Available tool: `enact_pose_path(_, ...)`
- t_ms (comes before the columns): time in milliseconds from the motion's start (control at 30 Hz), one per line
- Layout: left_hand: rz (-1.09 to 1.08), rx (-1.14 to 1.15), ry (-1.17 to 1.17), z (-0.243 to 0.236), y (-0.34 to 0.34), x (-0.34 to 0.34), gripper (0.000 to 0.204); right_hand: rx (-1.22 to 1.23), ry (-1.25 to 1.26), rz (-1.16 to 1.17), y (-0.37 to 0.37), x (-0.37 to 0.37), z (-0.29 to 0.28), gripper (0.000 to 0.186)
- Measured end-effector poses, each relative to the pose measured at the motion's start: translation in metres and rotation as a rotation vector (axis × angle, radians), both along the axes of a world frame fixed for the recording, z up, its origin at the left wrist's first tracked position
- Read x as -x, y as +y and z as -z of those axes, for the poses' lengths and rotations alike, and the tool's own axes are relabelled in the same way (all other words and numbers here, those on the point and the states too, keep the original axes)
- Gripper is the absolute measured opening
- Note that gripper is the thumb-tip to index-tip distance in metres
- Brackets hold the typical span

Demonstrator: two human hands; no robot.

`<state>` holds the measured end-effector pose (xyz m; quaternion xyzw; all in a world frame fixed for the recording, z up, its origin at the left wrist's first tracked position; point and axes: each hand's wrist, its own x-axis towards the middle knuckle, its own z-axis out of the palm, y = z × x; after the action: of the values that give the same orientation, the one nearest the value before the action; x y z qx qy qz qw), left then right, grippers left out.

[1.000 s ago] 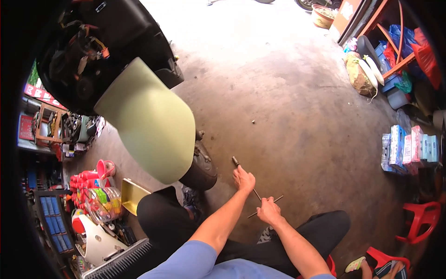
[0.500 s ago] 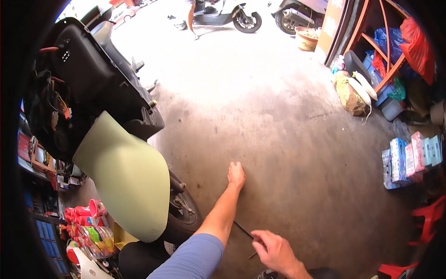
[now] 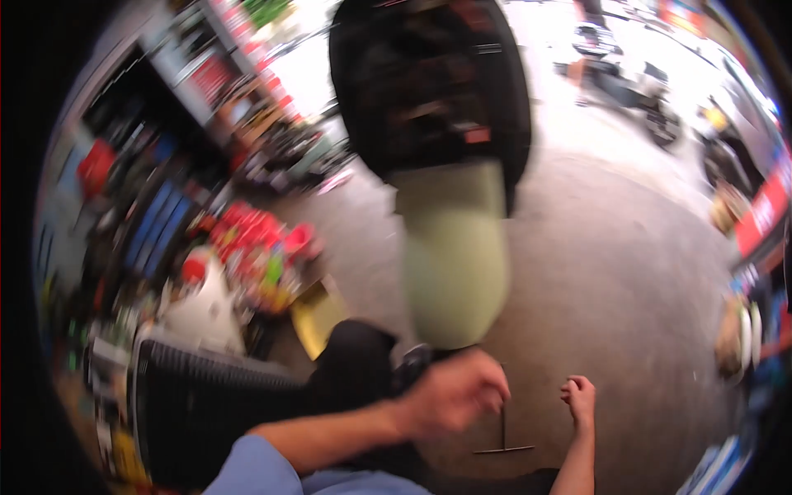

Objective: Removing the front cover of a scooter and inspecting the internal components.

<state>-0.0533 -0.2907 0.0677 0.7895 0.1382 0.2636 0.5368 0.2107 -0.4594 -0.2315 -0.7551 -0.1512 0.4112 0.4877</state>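
Observation:
Blurred by motion, my left hand (image 3: 458, 392) is in front of the scooter's pale green front fender (image 3: 454, 272), its fingers curled in. What it holds, if anything, is hidden. A thin dark T-shaped bar, like a T-handle wrench (image 3: 503, 425), shows just right of that hand, over the floor. I cannot tell whether the hand touches its shaft. My right hand (image 3: 580, 398) is farther right above the concrete, fingers bent into a loose pinch; nothing in it can be made out. Above the fender, the scooter's black front body (image 3: 433, 82) has exposed wiring.
Red bottles (image 3: 252, 235), a white panel (image 3: 202, 309) and a yellow piece (image 3: 318, 318) lie to the left. A black crate-like thing (image 3: 214, 404) is at lower left. Parked scooters (image 3: 652, 95) stand outside at upper right. White radishes (image 3: 749, 334) are at the right.
My view has swung left, bringing the scooter to the middle. My left hand has drawn back from its forward reach. My right hand is now off to the right, away from the T-shaped bar.

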Motion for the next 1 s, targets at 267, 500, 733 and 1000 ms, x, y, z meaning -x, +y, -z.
enact_pose_path(267,-1.350,0.036,0.458,0.113,0.169,0.306,0.020,0.209,0.115,-0.332,0.039,0.069,0.053,0.022)
enact_pose_path(500,-1.198,0.225,1.277,0.286,0.216,0.340,0.044,0.473,-0.092,-0.397,-0.032,0.040,-0.010,0.027)
enact_pose_path(733,-0.553,0.148,1.258,0.234,0.246,0.379,0.036,0.594,-0.425,-0.507,0.028,-0.002,-0.178,0.030)
enact_pose_path(1000,-0.376,0.701,0.936,0.049,0.188,0.244,0.032,0.611,-0.221,-0.248,0.010,0.054,-0.337,0.030)
